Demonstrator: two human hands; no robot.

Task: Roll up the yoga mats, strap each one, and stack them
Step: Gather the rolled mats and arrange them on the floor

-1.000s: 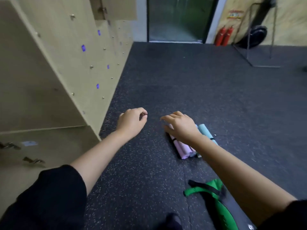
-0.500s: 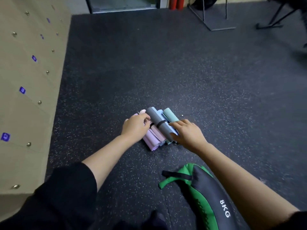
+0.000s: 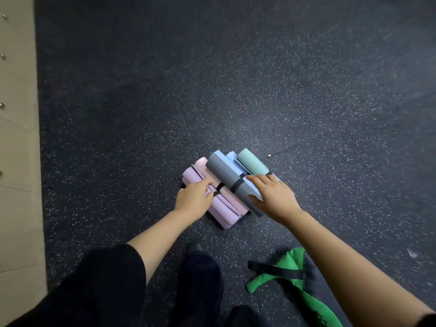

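Strapped grey mat (image 3: 226, 172) tops the rolled stack on the floor (image 3: 236, 90). Your right hand (image 3: 273, 199), fingers spread, presses it; your left hand (image 3: 192, 199), left of it, rests on the lilac mat (image 3: 224, 211) at its strap; whether it pinches, you cannot tell.

- Your loose black fabric sleeve (image 3: 101, 279) covers the left upper arm; the forearm is bare down to the left hand (image 3: 193, 197).
- Dark trousers (image 3: 200, 286), black shoe tip (image 3: 194, 246).
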